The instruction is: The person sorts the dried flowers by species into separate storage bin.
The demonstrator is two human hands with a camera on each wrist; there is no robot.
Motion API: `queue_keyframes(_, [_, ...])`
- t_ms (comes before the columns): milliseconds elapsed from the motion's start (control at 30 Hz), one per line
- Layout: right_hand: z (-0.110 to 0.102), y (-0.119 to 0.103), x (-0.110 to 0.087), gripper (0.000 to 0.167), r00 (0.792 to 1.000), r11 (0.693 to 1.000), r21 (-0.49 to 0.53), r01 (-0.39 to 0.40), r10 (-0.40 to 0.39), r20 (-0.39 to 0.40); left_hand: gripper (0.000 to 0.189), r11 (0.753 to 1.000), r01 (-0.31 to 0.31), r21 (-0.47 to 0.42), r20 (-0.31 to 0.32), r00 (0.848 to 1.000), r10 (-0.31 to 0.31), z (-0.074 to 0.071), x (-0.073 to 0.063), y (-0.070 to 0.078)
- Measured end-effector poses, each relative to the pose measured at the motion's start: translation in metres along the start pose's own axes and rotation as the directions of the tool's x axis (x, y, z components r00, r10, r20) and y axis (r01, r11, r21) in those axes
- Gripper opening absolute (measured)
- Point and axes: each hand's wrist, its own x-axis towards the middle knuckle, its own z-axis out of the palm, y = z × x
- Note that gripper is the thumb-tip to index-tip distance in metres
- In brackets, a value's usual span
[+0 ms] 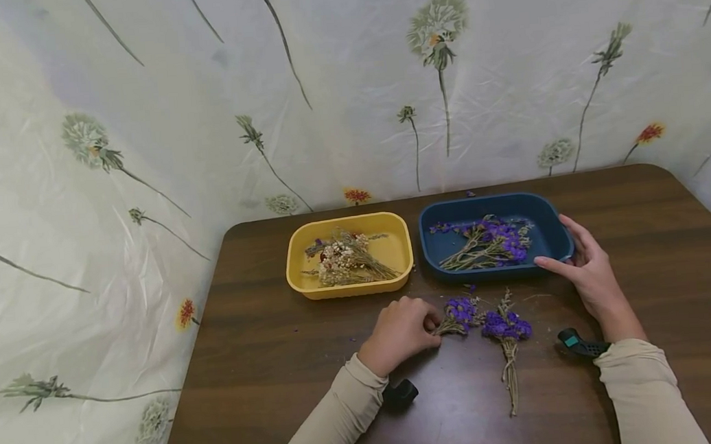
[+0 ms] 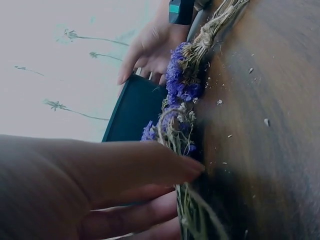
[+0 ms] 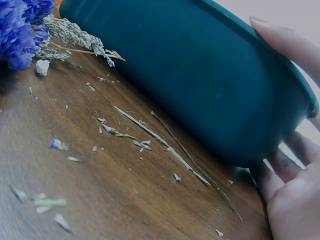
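My left hand (image 1: 405, 332) pinches the stems of a small bunch of purple dried flowers (image 1: 461, 311) just above the table. In the left wrist view, thumb and fingers close around those stems (image 2: 187, 210). To its right lies a second purple bunch (image 1: 507, 328), its stems bound with twine and pointing toward me. My right hand (image 1: 594, 274) grips the right end of the blue tray (image 1: 489, 274), thumb at the front rim and fingers around the far side. Inside that tray rest several purple dried flower stems (image 1: 496, 240).
A yellow tray (image 1: 351, 290) with cream dried flowers (image 1: 339, 257) stands left of the blue one. Broken stems (image 3: 165, 142) and plant crumbs litter the brown table (image 1: 266, 366). A flower-patterned sheet (image 1: 348, 112) hangs behind. Black wrist devices (image 1: 401, 393) sit at both wrists.
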Motion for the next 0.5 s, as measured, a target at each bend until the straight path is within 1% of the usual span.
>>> queue_keyframes(233, [-0.0005, -0.0007, -0.0004, 0.088, 1.0, 1.0, -0.001, -0.003, 0.003, -0.005, 0.013, 0.999, -0.013, -0.032, 0.018, 1.0, 0.014, -0.0035, -0.0002, -0.002])
queue_keyframes(500, [0.0002, -0.0032, -0.001, 0.087, 1.0, 1.0, -0.009, -0.007, 0.007, -0.001, 0.014, 0.998, -0.037, -0.058, 0.009, 0.999, 0.038, -0.0102, -0.0012, -0.0058])
